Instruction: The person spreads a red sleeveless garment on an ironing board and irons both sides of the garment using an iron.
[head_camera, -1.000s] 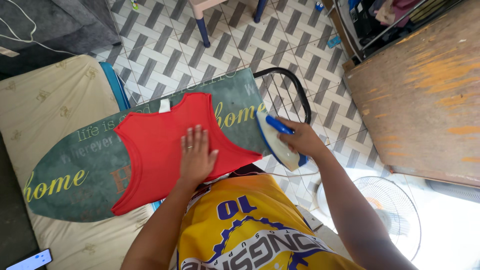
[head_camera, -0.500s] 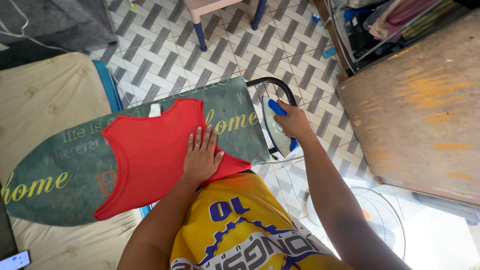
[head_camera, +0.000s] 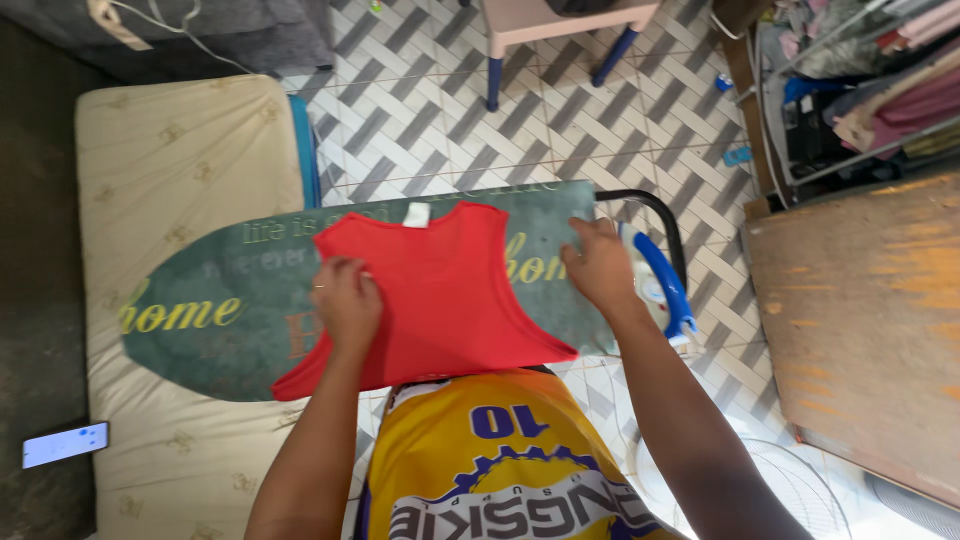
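Left hand (head_camera: 345, 303) pinches the red top (head_camera: 440, 290) mid-board. Right hand (head_camera: 598, 265), fingers spread, rests on the ironing board (head_camera: 220, 320) at its end edge, beside the iron (head_camera: 660, 285)

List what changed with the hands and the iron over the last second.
The right hand let go of the iron, now parked at the board's end, and moved onto the ironing board. The left hand went from flat to gripping the red top, which remains spread there.

A home: ironing board (head_camera: 230, 330), mattress (head_camera: 190, 160), clothes rack (head_camera: 860, 90).
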